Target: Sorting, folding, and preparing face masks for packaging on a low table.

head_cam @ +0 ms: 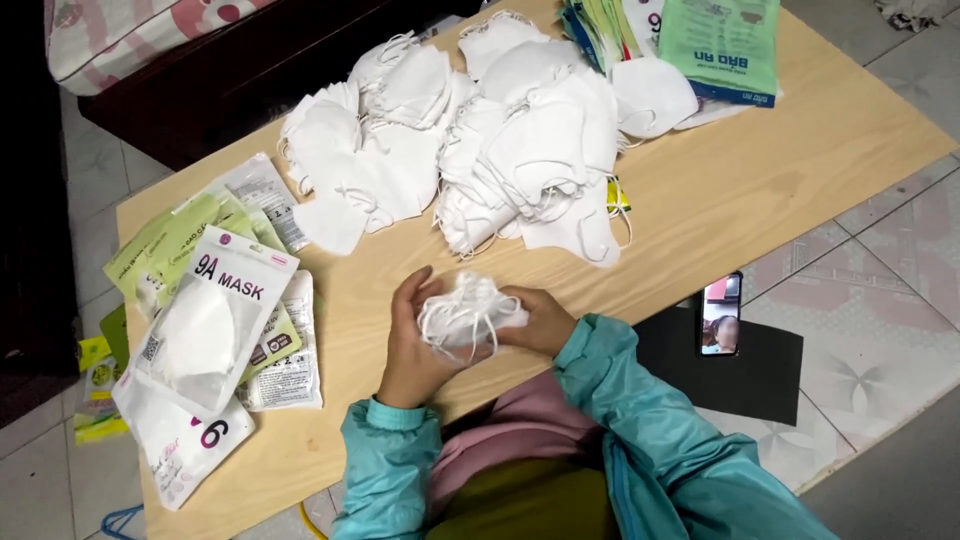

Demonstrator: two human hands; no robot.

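The bundle of masks (468,315) between my left hand (415,345) and right hand (540,318) looks like soft, matt white cloth with thin elastic loops, the same as the big heap of masks (470,140) further up. The table (720,190) is pale wood with a smooth, lightly grained, dull top, and the packets (210,320) at my left are glossy plastic film. My sleeves (640,420) are smooth teal cloth with a slight sheen, the floor tiles (880,290) look polished, and the phone (720,313) has a shiny glass face.
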